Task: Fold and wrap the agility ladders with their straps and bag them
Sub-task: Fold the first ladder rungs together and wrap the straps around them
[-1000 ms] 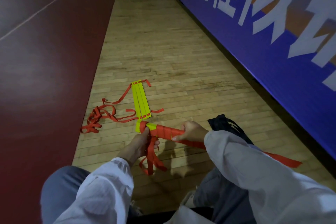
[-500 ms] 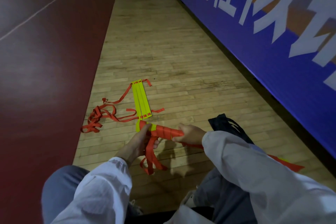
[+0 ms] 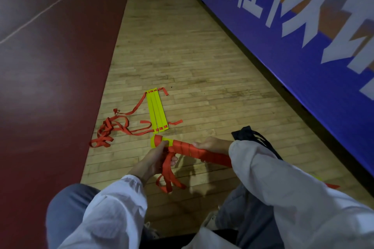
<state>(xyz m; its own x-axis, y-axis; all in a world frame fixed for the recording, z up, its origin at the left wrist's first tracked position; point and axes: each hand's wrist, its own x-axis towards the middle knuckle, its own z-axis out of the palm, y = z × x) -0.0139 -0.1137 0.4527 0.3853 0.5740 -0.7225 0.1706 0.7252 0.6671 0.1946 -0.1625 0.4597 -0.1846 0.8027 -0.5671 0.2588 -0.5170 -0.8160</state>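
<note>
Head-worn view, forward and down, near floor [image 3: 182,50].

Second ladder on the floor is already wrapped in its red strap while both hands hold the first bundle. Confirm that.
Not quite. In the head view the second ladder lies folded but unwrapped, its red strap loose on the floor. Both the left hand and right hand do hold the first bundle.
</note>
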